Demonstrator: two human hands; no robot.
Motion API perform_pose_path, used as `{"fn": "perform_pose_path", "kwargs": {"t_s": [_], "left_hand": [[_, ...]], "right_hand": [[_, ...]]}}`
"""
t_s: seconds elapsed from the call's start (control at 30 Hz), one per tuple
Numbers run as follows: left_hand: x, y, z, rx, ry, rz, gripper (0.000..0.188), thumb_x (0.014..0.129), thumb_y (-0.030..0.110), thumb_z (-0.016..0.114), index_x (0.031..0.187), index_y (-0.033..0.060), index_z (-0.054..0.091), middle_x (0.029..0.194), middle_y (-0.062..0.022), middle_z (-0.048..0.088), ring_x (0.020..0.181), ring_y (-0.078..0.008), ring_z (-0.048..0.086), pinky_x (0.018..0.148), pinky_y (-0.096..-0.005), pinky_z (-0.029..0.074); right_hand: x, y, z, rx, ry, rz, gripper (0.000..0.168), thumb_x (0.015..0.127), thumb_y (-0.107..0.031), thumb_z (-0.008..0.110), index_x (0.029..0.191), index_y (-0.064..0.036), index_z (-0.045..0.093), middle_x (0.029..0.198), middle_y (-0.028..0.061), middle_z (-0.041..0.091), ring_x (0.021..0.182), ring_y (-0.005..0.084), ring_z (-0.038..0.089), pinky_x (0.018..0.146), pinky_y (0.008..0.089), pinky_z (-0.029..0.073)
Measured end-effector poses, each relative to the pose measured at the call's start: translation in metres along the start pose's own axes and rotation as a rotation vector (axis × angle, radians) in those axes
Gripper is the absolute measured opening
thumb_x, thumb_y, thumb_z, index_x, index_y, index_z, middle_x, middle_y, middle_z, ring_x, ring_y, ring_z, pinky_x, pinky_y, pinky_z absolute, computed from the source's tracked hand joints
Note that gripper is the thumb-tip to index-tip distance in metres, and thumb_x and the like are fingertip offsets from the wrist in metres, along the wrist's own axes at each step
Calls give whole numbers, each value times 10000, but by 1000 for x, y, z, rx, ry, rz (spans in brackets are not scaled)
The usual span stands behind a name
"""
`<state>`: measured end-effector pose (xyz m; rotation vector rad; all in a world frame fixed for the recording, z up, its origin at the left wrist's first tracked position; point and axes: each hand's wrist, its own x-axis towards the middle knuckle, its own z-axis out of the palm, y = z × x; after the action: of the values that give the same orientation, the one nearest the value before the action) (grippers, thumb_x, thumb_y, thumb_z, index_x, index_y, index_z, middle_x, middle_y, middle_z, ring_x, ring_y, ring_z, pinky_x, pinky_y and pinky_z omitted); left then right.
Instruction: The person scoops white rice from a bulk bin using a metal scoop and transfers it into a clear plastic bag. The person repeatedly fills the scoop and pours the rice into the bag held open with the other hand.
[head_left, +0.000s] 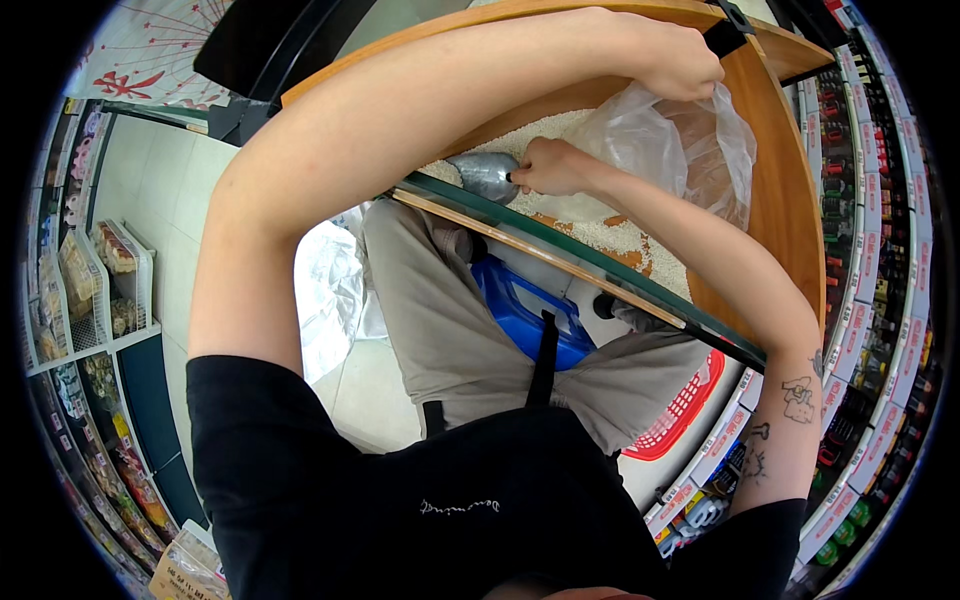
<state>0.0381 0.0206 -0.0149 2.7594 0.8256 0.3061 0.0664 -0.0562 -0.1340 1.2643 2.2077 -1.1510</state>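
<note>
My left hand (679, 61) reaches across the top of a wooden bin (780, 187) and pinches the rim of a clear plastic bag (637, 139). The bag hangs down into the bin, bunched and creased; how much it holds is hard to tell. Lower and further left, my right hand (553, 166) grips the dark handle of a metal scoop (486, 176). The scoop's bowl rests in white rice grains (547, 129), left of the bag. Toward the near side the grains thin out, and patches of the orange-brown bin floor show through. My right forearm passes in front of part of the bag.
A green-edged glass panel (570, 251) fronts the bin, above my knees. Between my legs is a blue plastic object (517, 311). A red basket (679, 412) sits at right, a white plastic sack (326, 292) at left. Stocked shelves (862, 300) line the right side.
</note>
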Motion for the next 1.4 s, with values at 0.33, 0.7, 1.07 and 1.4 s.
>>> {"fn": "perform_pose_path", "kwargs": {"t_s": [0.33,0.7,1.07,1.4], "left_hand": [[-2,-1,-1,6,-19,-8,354,933,229,389,1059,32,655,1007,-194,679,974,-359,641,869,-473,505],[-18,-9,-1,-73,75,30,310,891,181,449,833,-62,633,815,-300,645,800,-455,643,742,-511,511],[-14,-10,-1,-94,16,34,330,914,211,438,893,-47,642,838,-279,660,818,-437,649,764,-500,511],[-21,-3,-10,-81,-70,-28,356,931,233,418,934,-51,633,885,-286,659,854,-444,640,800,-506,500]], "right_hand": [[-20,30,29,260,124,-33,276,899,-259,576,861,-11,691,757,103,697,729,211,674,716,331,508],[-118,32,-25,472,92,-180,237,937,-186,523,820,3,605,652,17,554,657,101,489,616,269,389],[-229,54,-96,362,254,-195,244,940,-200,534,780,-15,545,679,-33,489,654,61,419,586,236,337],[-277,64,-115,21,707,104,274,943,-196,560,905,59,654,697,33,584,687,107,525,641,262,423]]}}
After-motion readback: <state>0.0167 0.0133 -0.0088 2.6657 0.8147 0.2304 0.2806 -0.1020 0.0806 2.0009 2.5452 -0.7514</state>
